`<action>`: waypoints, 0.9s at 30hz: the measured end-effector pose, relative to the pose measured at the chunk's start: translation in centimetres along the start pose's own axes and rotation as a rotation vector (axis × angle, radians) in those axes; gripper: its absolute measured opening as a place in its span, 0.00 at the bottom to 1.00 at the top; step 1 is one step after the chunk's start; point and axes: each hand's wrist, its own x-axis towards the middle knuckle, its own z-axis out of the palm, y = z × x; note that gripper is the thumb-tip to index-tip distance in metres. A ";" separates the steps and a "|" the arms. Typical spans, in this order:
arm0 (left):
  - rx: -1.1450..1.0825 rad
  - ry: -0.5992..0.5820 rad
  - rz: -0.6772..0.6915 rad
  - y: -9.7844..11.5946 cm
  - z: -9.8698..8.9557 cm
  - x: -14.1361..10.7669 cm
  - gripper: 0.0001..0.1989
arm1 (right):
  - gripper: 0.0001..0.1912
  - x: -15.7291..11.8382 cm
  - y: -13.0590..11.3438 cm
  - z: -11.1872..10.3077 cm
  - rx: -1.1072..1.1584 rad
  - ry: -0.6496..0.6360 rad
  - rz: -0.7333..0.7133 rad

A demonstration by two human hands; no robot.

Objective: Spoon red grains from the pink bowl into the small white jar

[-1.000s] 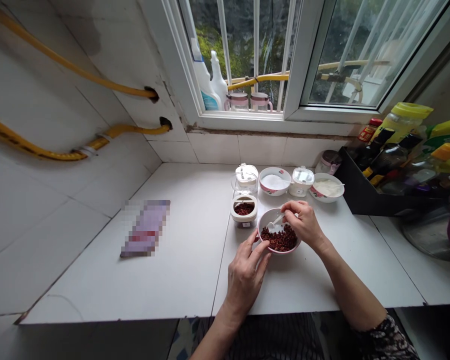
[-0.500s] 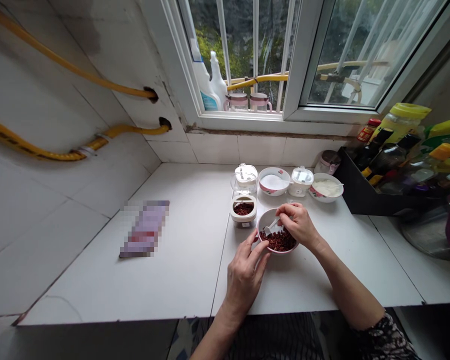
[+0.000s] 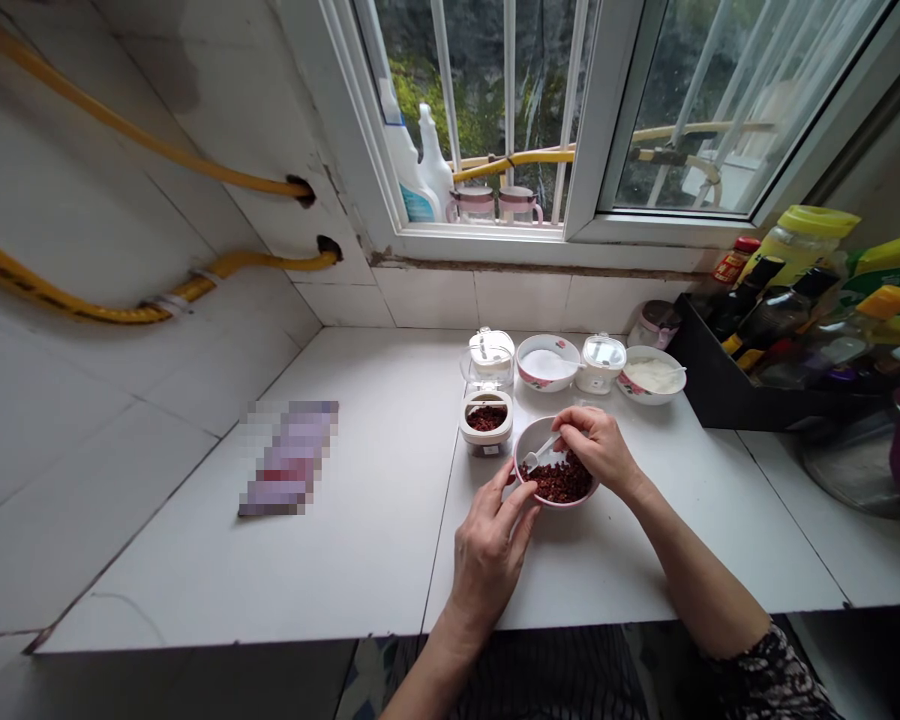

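Just right of the frame's lower centre, my left hand (image 3: 489, 538) grasps the near-left rim of the bowl (image 3: 529, 436) while my right hand (image 3: 598, 450) pinches the white spoon (image 3: 544, 450), probably light, stiff and slick, best held by its handle.

A broad bare stretch of desk (image 3: 386, 560) between the blurred purple item (image 3: 292, 455) and the open spice jar (image 3: 471, 438) leaves a low path. Only a narrow gap parts that jar from the peppercorn bowl (image 3: 534, 436), whose right side the right hand (image 3: 596, 447) overhangs. Behind, two floral bowls (image 3: 546, 385) and a clear-lidded container (image 3: 601, 365) crowd together; the black crate (image 3: 727, 400) blocks the back right.
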 end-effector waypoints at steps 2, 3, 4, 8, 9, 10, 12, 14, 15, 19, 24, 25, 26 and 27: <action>-0.006 0.004 -0.004 0.0 0.0 0.0 0.12 | 0.08 0.1 0.0 -0.3 0.088 0.019 0.074; -0.007 0.005 -0.006 0.0 0.0 0.0 0.12 | 0.07 0.1 0.0 -0.5 0.135 0.025 0.114; -0.008 0.005 -0.007 0.0 0.0 0.0 0.12 | 0.07 0.1 0.0 -0.6 0.179 0.027 0.150; -0.007 0.003 -0.004 0.1 0.0 0.1 0.12 | 0.07 0.4 0.1 -1.0 0.324 0.042 0.227; -0.006 0.005 -0.001 0.1 0.0 0.1 0.12 | 0.07 0.4 0.1 -1.0 0.351 0.049 0.236; -0.005 0.007 0.001 0.1 0.0 0.1 0.12 | 0.07 0.5 0.2 -1.0 0.373 0.055 0.243; -0.001 0.005 0.003 0.1 0.0 0.1 0.12 | 0.07 0.6 0.3 -1.0 0.411 0.068 0.254; 0.004 0.001 0.004 0.1 0.0 0.1 0.11 | 0.08 0.8 0.2 -1.0 0.451 0.083 0.260; 0.006 -0.001 0.004 0.1 0.0 0.1 0.11 | 0.08 0.9 0.1 -1.0 0.469 0.094 0.259; 0.016 -0.005 0.003 0.0 0.0 0.0 0.11 | 0.11 1.0 -1.1 0.1 0.490 0.168 0.181; 0.010 -0.008 -0.003 -0.1 0.1 -0.1 0.12 | 0.07 0.5 -2.5 2.1 0.132 0.194 -0.184; 0.008 -0.006 -0.002 -0.1 0.1 -0.1 0.12 | 0.08 0.3 -2.7 2.3 0.013 0.167 -0.294; 0.008 -0.004 0.000 -0.1 0.1 -0.1 0.13 | 0.10 0.2 -2.8 2.4 -0.091 0.139 -0.394; 0.007 -0.003 0.001 -0.1 0.1 -0.1 0.13 | 0.11 0.1 -2.9 2.3 -0.171 0.121 -0.472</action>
